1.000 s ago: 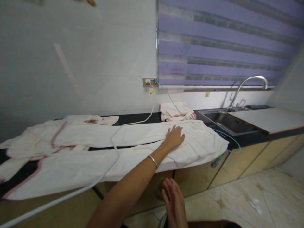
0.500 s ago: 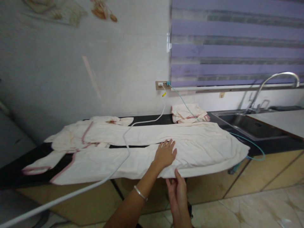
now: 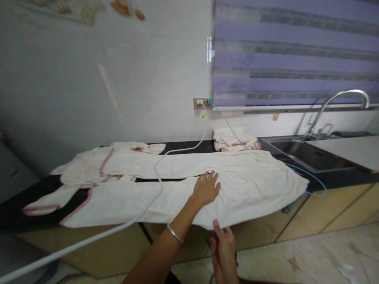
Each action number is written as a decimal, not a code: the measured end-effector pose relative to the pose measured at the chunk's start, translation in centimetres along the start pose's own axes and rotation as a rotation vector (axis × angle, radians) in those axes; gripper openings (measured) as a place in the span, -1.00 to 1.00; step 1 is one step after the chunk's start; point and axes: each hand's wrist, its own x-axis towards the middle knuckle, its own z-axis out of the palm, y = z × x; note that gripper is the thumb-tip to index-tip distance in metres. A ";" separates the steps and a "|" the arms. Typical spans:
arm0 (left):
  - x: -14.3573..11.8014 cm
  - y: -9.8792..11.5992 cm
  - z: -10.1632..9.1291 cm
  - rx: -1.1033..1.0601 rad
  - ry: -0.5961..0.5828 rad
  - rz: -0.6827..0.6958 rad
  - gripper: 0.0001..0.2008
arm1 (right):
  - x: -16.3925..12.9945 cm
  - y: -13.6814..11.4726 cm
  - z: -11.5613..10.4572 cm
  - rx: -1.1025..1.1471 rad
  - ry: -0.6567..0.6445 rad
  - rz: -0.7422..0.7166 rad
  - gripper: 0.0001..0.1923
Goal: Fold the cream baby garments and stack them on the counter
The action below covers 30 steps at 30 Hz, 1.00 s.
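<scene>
A long white garment (image 3: 254, 181) with pink trim lies spread along a dark countertop (image 3: 12, 213). My left hand (image 3: 205, 189), a bangle on its wrist, rests flat on the garment near its front edge, fingers apart. Below the counter's edge my right hand (image 3: 223, 246) reaches up, and its thumb and fingers pinch the garment's overhanging hem. A white cable (image 3: 160, 177) runs from a wall socket (image 3: 201, 103) across the garment and off to the lower left.
A folded pale cloth (image 3: 233, 140) sits at the back by the wall. To the right are a steel sink (image 3: 308, 156) with a curved faucet (image 3: 340, 96), partly covered by a white board (image 3: 346, 150). A teal cable (image 3: 316, 183) hangs over the counter's front. Wooden cabinet fronts (image 3: 325, 213) stand below.
My left hand slid back toward me along the garment. My right hand rose from below the counter to the hem and took hold of it. The view shifted left.
</scene>
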 end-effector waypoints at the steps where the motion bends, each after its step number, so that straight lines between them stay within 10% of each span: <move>1: 0.3 -0.2 -0.2 -0.014 -0.030 0.006 -0.40 | -0.2 0.1 -0.2 -0.002 0.004 -0.003 -0.41; 6: 1.8 -1.5 -0.5 -0.038 -0.090 0.035 -0.36 | -0.9 0.6 -0.8 0.041 0.021 -0.021 -0.35; 18: 1.2 -3.3 -0.4 -0.038 0.260 0.164 -0.49 | -0.6 3.5 1.2 0.028 -0.144 0.068 -0.47; 25: -0.7 -9.6 -1.7 0.066 0.085 -0.216 -0.34 | -0.4 5.6 5.2 0.079 -0.166 0.001 -0.43; 30: -1.0 -10.3 -0.8 0.100 0.065 -0.258 -0.38 | -2.3 5.4 7.8 0.251 -0.228 -0.009 -0.35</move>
